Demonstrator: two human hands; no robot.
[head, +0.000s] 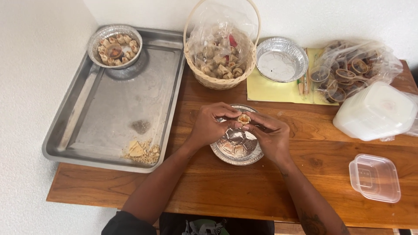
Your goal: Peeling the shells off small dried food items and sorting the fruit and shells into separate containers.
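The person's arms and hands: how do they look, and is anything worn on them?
Both forearms are bare, and neither the left hand nor the right hand wears a glove. No ring, watch or bracelet is visible. The right forearm carries dark tattoo markings near the elbow and a smaller mark by the wrist. A dark sleeve edge shows at the left upper arm.

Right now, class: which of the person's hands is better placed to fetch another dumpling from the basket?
Probably the left hand: the basket stands straight beyond it, while the right hand pinches the dumpling over the foil dish.
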